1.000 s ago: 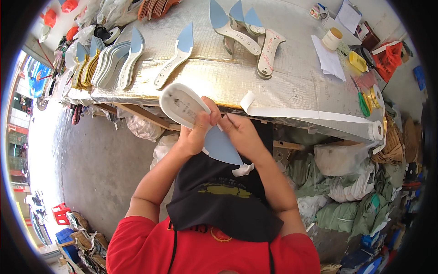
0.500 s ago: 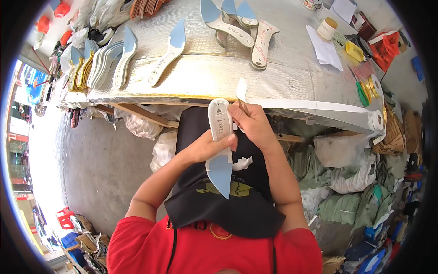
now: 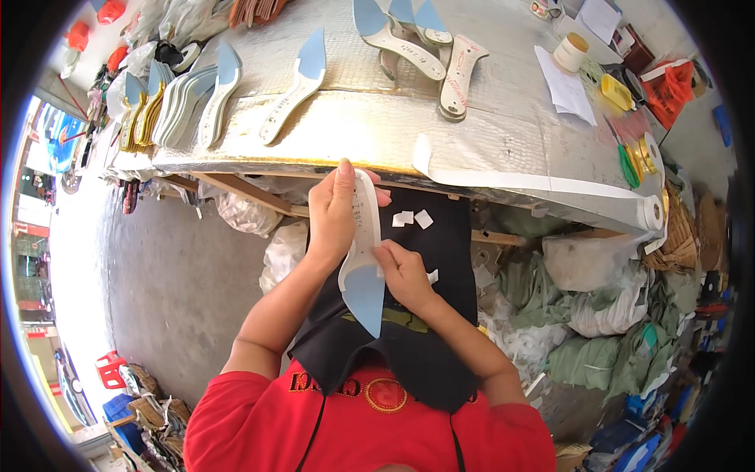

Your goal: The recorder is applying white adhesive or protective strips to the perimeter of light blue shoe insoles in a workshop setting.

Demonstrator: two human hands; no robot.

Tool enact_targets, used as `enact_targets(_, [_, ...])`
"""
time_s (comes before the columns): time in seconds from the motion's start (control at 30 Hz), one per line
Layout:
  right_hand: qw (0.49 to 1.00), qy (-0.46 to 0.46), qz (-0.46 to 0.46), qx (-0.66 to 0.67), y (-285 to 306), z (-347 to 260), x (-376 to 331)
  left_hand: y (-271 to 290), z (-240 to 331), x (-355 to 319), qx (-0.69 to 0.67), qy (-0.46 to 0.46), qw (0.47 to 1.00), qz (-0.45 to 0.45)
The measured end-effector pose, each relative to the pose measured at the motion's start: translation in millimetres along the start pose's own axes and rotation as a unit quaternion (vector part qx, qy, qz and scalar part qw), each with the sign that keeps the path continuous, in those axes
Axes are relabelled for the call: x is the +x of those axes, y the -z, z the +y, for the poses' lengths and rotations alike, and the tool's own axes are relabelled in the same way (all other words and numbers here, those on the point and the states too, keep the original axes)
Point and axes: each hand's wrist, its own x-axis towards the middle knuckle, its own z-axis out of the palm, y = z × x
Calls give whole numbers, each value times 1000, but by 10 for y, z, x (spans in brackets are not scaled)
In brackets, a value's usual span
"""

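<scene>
My left hand [image 3: 334, 216] grips the upper, heel end of a white shoe insole [image 3: 362, 259] with a pale blue pointed toe that hangs down over my black apron [image 3: 440, 236]. My right hand [image 3: 403, 274] pinches the insole's right edge near the blue tip. Small white paper scraps [image 3: 413, 219] lie on the apron just right of the insole. A long strip of white tape [image 3: 535, 182] runs along the table's front edge [image 3: 314, 161] to a roll [image 3: 651, 212] at the right.
On the silvery table lie several more insoles, some stacked at the left [image 3: 177, 98] and some at the back [image 3: 409, 35]. Papers [image 3: 562, 82], a small pot [image 3: 570, 51] and yellow items [image 3: 615, 90] sit at the right. Stuffed bags [image 3: 598, 299] crowd the floor at my right.
The insole has swung from lying crosswise near the table edge to hanging upright over my lap. My right hand slid down from its top to the edge near the blue toe.
</scene>
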Motion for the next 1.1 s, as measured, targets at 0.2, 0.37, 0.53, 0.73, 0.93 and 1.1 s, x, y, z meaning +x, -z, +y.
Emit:
enact_targets(0.2, [988,-44,-21,149,33,92,-4,-1,49,82,-261,121,957,-33])
enact_targets(0.37, [986,-83,9,145,-19,11,8,37,19,178,-350,120,919,-138])
enact_targets(0.53, [987,-71,11,143,-25,-47,61,96,-46,211,-352,90,921,-142])
enact_targets(0.73, [995,-68,18,67,466,-289,173,280,61,94,-300,66,950,-53])
enact_targets(0.93, [988,18,-60,-142,728,-572,322,687,292,-102,590,-392,665,-238])
enact_targets(1.1, [992,-23,-89,89,663,-746,447,943,209,20,627,-308,648,-304])
